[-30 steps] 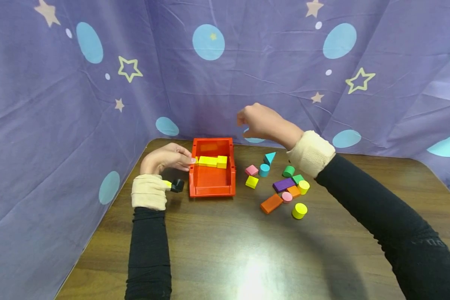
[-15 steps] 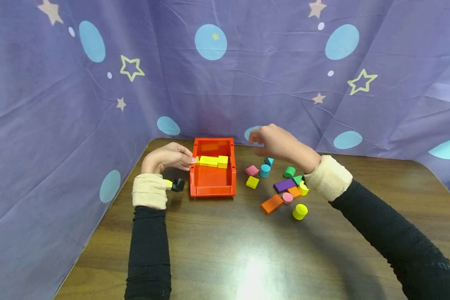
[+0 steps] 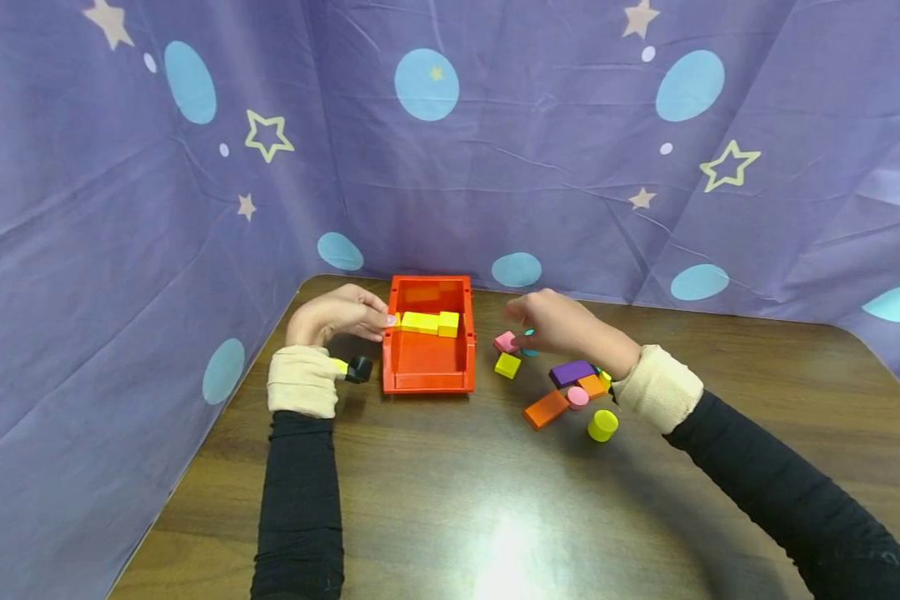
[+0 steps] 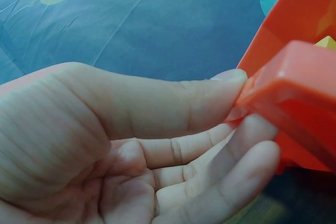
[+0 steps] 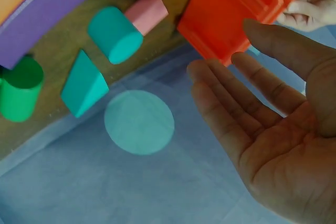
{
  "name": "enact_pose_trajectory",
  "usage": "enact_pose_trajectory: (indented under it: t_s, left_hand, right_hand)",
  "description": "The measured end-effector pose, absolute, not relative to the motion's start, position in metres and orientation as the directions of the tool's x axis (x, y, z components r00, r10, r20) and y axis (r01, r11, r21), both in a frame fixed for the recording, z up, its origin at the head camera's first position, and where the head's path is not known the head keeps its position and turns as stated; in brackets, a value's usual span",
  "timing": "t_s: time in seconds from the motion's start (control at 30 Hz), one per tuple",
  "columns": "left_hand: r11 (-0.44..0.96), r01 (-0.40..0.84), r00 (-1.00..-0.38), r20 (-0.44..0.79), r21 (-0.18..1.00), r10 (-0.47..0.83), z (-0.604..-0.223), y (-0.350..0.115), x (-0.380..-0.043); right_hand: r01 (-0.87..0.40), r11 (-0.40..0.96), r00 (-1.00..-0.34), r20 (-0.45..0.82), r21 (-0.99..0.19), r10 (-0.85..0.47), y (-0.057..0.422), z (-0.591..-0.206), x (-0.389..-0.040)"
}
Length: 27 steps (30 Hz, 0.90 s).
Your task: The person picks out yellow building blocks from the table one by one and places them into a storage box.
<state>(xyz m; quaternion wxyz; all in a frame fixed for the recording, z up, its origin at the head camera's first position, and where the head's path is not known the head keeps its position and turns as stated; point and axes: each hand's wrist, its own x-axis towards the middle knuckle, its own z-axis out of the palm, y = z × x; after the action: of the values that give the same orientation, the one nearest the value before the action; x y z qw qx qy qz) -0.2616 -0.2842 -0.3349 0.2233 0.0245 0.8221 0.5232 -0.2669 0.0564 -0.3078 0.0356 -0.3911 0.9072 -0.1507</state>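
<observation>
At the left wall of a red plastic bin (image 3: 429, 375), my left hand (image 3: 337, 317) pinches the rim between thumb and fingers. Inside the bin, yellow blocks (image 3: 420, 322) lie in a row across it. My right hand (image 3: 566, 325) hovers over the loose blocks to the right of the bin, fingers extended and slightly bent, holding nothing. Near it in the right wrist view are a teal cylinder (image 5: 115, 35), a pink block (image 5: 147, 14), a teal triangular block (image 5: 84, 85) and a green cylinder (image 5: 22, 90). In the head view the right hand hides some of these.
Nearer the front lie a purple block (image 3: 572, 373), an orange block (image 3: 546, 410), a pink cylinder (image 3: 578, 397) and a yellow cylinder (image 3: 603, 426). A yellow block (image 3: 507, 365) lies right of the bin. A patterned purple curtain (image 3: 450, 192) borders the wooden table (image 3: 420, 483).
My right hand has come down and somewhat to the right, from in front of the curtain to over the blocks. The left hand has stayed at the bin's rim.
</observation>
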Motion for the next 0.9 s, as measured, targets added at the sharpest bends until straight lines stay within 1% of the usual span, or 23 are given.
enact_pose_trajectory:
  t_s: [0.13, 0.37, 0.63, 0.9]
  left_hand:
    - [0.452, -0.196, -0.901, -0.342, 0.870, 0.266, -0.334, -0.284, -0.262]
    - [0.449, -0.203, -0.900, -0.347, 0.870, 0.265, -0.333, -0.284, -0.261]
    - [0.452, -0.192, -0.898, -0.341, 0.871, 0.278, -0.333, -0.283, -0.261]
    - [0.437, -0.189, -0.897, -0.336, 0.879, 0.287, -0.333, -0.284, -0.261]
  right_hand:
    - [-0.710, 0.641, -0.678, 0.039, -0.291, -0.734, 0.055, -0.317, -0.266]
    - [-0.686, 0.669, -0.688, -0.043, -0.288, -0.724, 0.054, -0.332, -0.265]
    - [-0.706, 0.662, -0.672, -0.058, -0.251, -0.739, 0.048, -0.341, -0.265]
    - [-0.701, 0.680, -0.680, -0.086, -0.216, -0.728, 0.042, -0.349, -0.266]
